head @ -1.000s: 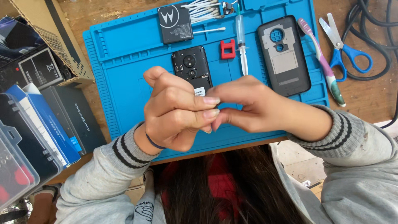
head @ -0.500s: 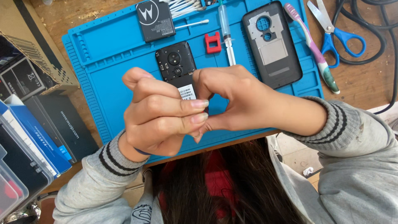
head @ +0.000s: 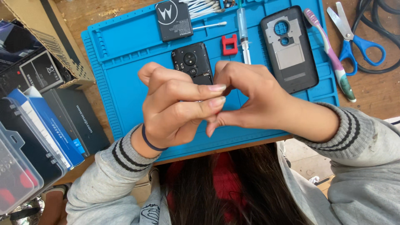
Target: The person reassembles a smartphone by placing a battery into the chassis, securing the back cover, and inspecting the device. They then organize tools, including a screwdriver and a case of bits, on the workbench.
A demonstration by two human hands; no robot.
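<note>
Left hand (head: pixel 177 104) rose; phone (head: pixel 192 62) lies lengthwise beneath.

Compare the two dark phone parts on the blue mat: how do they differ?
The opened phone body lies partly hidden behind the left hand and right hand; the back cover lies fully visible. The body shows a camera module; the cover has empty round cutouts and a grey inner panel. Both lie flat on the blue mat.

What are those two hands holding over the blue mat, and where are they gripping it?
It cannot be told: the left hand and right hand press their fingertips together above the black opened phone, hiding anything pinched between them.
</note>
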